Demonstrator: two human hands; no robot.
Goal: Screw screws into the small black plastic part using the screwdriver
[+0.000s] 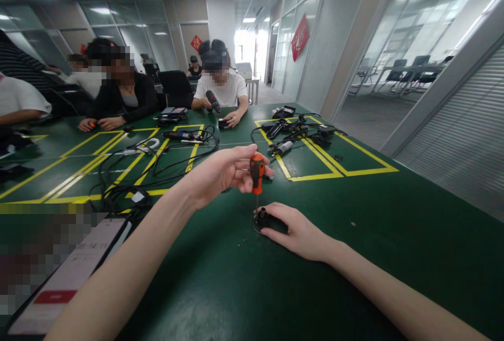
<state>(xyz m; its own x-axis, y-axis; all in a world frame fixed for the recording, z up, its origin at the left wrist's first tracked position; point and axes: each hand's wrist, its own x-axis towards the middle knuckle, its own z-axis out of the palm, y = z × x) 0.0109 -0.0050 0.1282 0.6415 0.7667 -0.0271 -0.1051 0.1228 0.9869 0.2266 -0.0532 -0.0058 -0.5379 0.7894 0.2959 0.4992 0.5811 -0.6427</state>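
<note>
My left hand (222, 170) grips the orange handle of a small screwdriver (256, 176), held upright with its thin shaft pointing down. The tip meets a small black part (262, 219) resting on the green table (354, 257). My right hand (297, 231) lies on the table just right of that part, fingers curled round it and holding it steady.
A phone or tablet (74, 273) lies at the near left. Tangled black cables (157, 165) and tools sit in yellow-taped squares ahead, with more black devices (295, 131) at the right. People sit across the table; one in a white shirt (222, 89) holds a black tool.
</note>
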